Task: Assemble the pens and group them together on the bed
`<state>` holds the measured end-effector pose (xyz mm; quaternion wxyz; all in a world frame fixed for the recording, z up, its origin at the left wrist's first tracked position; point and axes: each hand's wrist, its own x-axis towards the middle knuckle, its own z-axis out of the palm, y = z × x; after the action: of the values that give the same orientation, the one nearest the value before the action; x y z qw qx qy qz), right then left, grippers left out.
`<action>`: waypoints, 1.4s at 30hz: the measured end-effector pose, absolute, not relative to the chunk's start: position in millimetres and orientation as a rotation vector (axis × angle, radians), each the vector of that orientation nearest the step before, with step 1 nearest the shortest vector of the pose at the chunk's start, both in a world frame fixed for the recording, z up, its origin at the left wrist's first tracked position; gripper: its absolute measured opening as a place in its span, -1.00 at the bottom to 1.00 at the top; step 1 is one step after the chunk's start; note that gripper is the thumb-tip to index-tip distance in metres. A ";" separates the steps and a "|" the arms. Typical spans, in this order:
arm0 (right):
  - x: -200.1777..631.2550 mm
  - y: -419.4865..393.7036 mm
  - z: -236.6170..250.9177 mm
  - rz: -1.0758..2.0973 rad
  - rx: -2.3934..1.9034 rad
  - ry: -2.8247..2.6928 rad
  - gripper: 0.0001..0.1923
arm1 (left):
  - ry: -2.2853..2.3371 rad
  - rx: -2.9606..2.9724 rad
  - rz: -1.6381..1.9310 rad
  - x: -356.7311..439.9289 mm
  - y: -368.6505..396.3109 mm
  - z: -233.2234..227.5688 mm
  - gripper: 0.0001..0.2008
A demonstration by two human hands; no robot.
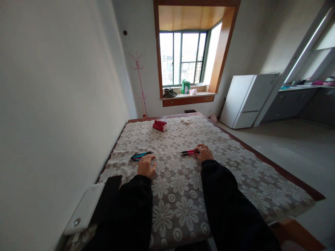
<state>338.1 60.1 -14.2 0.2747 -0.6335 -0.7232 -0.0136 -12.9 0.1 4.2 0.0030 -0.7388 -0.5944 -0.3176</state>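
I seem to be sorting out pens on the counter (312, 194). My left hand (147, 166), loosely open, is at the blue pens (140, 155); my right hand (204, 152) bends over the red pens' (187, 152) end, grip unclear. Next calls for a light, level pinch.

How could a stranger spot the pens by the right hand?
Start at the flower-patterned tablecloth and find the right hand. Against it lie red-and-black pens; unlike the bunch of pens beside the left hand, these show no blue.
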 end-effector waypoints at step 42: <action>339.4 74.5 -31.0 0.014 -1.695 -1.898 -0.77 | -2.121 -2.219 -0.668 -17.7 2.9 3.4 -0.77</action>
<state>339.4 74.5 -31.0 0.2940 -0.6366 -0.7129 0.0051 -17.7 2.9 3.4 0.0001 -0.7064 -0.6751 -0.2128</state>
